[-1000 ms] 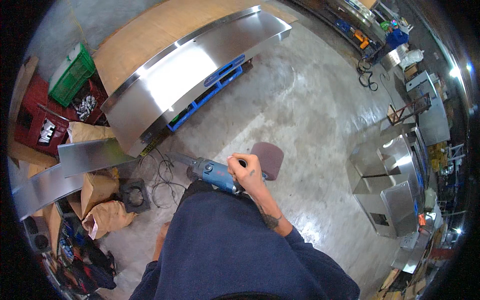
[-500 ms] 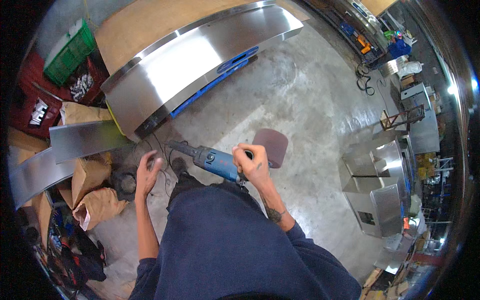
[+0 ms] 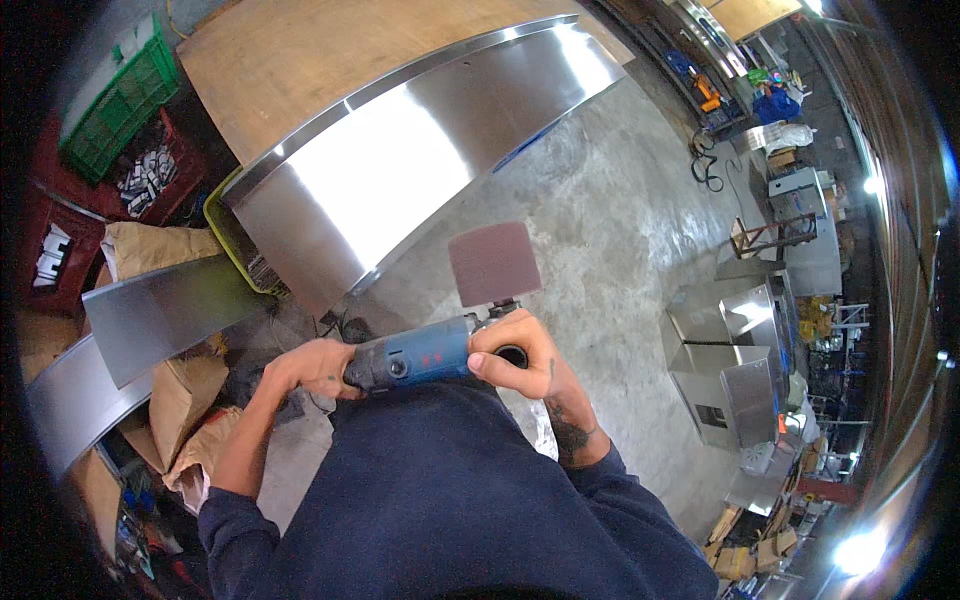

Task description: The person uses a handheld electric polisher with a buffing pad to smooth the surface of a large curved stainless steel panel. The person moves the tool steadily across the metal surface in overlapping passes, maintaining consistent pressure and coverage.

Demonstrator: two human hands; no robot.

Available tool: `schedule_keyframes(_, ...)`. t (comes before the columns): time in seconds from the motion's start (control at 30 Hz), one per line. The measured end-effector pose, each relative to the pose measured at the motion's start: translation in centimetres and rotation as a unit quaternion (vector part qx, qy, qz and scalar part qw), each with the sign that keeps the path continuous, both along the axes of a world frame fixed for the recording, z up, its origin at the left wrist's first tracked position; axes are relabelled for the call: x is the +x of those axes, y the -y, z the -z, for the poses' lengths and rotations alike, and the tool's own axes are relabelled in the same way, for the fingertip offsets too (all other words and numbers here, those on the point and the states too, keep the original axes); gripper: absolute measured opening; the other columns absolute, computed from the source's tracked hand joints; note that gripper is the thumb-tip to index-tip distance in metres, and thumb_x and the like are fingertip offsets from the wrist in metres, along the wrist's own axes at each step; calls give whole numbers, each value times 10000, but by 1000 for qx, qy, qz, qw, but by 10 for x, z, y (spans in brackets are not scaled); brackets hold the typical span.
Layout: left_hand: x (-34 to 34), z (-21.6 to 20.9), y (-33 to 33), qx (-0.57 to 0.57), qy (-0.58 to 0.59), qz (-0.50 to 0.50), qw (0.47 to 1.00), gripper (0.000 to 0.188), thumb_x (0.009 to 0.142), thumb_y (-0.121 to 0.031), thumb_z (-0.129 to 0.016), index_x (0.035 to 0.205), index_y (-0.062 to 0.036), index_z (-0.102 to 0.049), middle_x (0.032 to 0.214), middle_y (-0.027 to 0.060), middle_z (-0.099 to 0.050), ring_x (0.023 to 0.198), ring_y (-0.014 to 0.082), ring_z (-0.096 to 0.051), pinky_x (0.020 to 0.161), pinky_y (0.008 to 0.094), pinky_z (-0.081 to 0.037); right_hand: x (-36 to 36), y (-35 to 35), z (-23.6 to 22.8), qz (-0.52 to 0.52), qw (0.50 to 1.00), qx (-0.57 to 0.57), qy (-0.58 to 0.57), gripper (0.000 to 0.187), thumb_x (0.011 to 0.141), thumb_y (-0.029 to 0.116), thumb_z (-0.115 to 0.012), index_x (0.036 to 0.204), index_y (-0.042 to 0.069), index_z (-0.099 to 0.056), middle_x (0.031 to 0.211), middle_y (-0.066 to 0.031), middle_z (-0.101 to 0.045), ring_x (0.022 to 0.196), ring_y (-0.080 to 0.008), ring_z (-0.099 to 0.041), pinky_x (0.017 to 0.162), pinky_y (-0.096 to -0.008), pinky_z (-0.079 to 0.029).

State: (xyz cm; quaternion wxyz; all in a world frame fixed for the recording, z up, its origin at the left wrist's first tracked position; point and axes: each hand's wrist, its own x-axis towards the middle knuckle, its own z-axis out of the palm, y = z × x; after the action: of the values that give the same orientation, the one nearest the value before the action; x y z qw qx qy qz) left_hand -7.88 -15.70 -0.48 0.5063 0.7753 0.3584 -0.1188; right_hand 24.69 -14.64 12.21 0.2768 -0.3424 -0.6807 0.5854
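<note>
Close before my body I hold a blue power polisher (image 3: 425, 355) across me with both hands. My left hand (image 3: 315, 368) is closed round its dark rear end. At the other end, my right hand (image 3: 522, 355) grips the handle, thumb toward the body of the tool. A reddish-brown abrasive drum (image 3: 495, 265) sticks out ahead of my right hand, apart from other surfaces. Beyond the tool lies a long bent stainless steel panel (image 3: 400, 170) on a wooden board (image 3: 270, 60). Its bright face slopes toward me.
At the left are a green crate (image 3: 122, 100), dark red crates (image 3: 165, 180) with small metal pieces, a yellow-green basket (image 3: 228, 240), loose metal sheets (image 3: 165, 310) and a paper sack (image 3: 205, 450). Box-shaped steel parts (image 3: 720, 360) stand on the concrete floor (image 3: 610, 230) at the right.
My left hand has come in from beside the tool and closed on its rear end. The polisher has levelled out, and its drum has swung up and left toward the panel.
</note>
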Motion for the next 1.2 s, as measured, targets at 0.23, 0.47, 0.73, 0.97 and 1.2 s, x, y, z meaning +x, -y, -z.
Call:
schedule_keyframes(0.23, -57, 38, 53, -84, 64, -222, 969, 507, 776, -270, -814, 1126, 57, -649, 956, 323, -720, 983, 440, -730, 853, 474, -551, -73, -40, 1, 5, 1000, -21, 5, 388, 964, 170, -623, 635, 14, -487, 548, -52, -441, 520, -138, -412, 526, -353, -330)
schedule_keyframes(0.47, -80, 40, 82, -99, 26, -327, 939, 504, 790, -265, -777, 1123, 89, -646, 1011, 336, -712, 1012, 509, -691, 884, 533, -534, -131, -52, 53, 197, 972, -112, -63, 383, 1012, 153, -542, 658, 9, -578, 632, -38, -555, 586, -128, -495, 582, -311, -384)
schedule_keyframes(0.73, -150, 59, 131, -66, -82, -383, 918, 480, 763, -285, -837, 1036, 65, -656, 960, 332, -700, 955, 503, -691, 833, 547, -539, -197, -49, 96, 77, 983, -136, -100, 384, 990, 126, -518, 632, -11, -514, 620, -82, -542, 598, -165, -488, 620, -333, -390)
schedule_keyframes(0.97, -220, 60, 143, -56, -153, -401, 901, 510, 741, -259, -855, 1084, 66, -664, 987, 330, -711, 997, 495, -694, 874, 531, -552, -267, -49, 137, -1, 984, -102, -146, 354, 989, 122, -615, 685, -14, -497, 613, -100, -459, 568, -237, -436, 606, -385, -342)
schedule_keyframes(1.2, -250, 58, 123, -96, -204, -385, 895, 500, 768, -256, -835, 1103, 74, -666, 1035, 322, -724, 1036, 472, -700, 917, 512, -553, -301, -57, 154, 27, 981, -96, -167, 350, 999, 147, -618, 710, -22, -518, 631, -121, -460, 558, -267, -425, 581, -395, -331)
